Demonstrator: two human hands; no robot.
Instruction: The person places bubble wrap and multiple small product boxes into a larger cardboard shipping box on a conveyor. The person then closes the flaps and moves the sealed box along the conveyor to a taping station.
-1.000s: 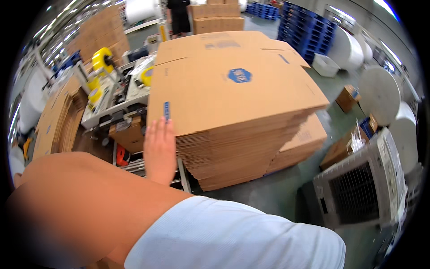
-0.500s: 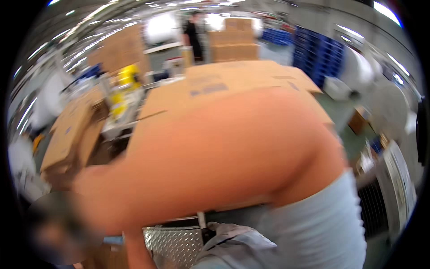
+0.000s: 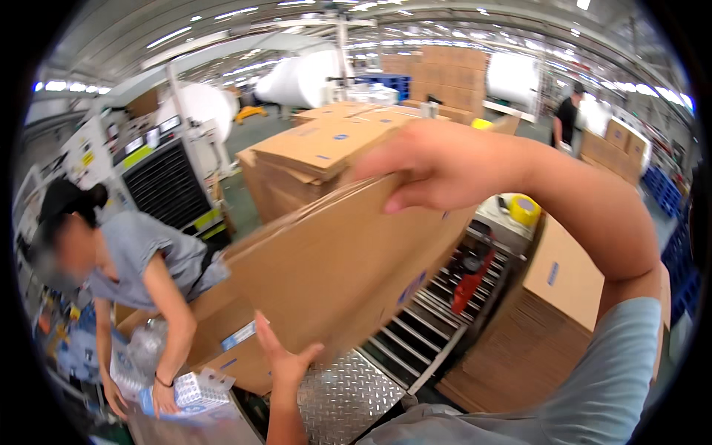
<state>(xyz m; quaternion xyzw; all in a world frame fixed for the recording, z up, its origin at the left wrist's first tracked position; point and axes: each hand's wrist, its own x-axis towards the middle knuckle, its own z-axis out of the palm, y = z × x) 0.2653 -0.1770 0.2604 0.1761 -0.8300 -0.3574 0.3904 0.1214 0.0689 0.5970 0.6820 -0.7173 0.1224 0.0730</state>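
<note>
A folded brown cardboard box (image 3: 326,274) slants across the middle, its layered upper edge raised. My right hand (image 3: 426,167) is closed over that upper edge, thumb on the near face and fingers over the far side. Lower down, my left hand (image 3: 285,360) rests against the near face by the bottom edge, thumb and a finger spread apart. Its other fingers are hidden. A blue-and-white label (image 3: 239,335) is on the cardboard left of this hand. Under the raised cardboard lies a roller conveyor (image 3: 415,337), with a diamond-plate metal sheet (image 3: 348,389) at its near end.
At the left a co-worker (image 3: 159,256) bends over a carton, both hands on blue-and-white packages (image 3: 194,393). A stack of flat cardboard (image 3: 519,348) stands on the right, another stack (image 3: 326,141) beyond the conveyor. Yellow tape (image 3: 524,211) sits near the conveyor's far end.
My view has swung left, bringing the co-worker and conveyor into sight. My right arm, blurred across the flat cardboard stack before, is now raised, its hand gripping the folded box.
</note>
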